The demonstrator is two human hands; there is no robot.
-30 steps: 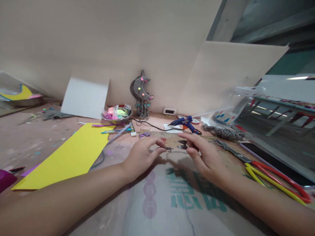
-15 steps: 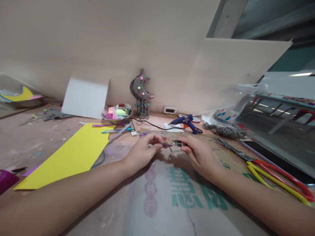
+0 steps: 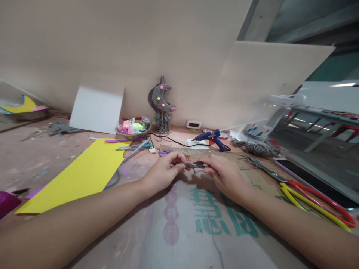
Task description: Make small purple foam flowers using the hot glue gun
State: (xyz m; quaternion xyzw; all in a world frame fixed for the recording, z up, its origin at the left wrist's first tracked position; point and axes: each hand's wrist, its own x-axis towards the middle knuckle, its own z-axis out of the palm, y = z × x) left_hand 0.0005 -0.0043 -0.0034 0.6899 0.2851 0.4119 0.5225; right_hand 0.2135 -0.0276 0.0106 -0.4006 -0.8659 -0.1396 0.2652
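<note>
My left hand [image 3: 164, 172] pinches a tiny grey and purple piece [image 3: 189, 164] between thumb and fingers over the middle of the table. My right hand [image 3: 224, 175] is closed on a small dark metal snipper [image 3: 199, 164], whose tip meets that piece. Both hands hover just above a brown cardboard sheet [image 3: 254, 175] and a printed woven sack [image 3: 204, 228] that covers the near table.
A yellow paper sheet [image 3: 81, 173] lies at left. Behind the hands are a blue glue gun [image 3: 213, 138], a bowl of coloured clay [image 3: 132, 129], pens [image 3: 134, 148] and a crescent moon ornament [image 3: 161, 102]. Red and yellow handled scissors [image 3: 308, 196] and grey twine [image 3: 254, 148] lie at right.
My right hand picked up the snipper from the cardboard and brought it left to the small piece in my left hand. Both hands drew together.
</note>
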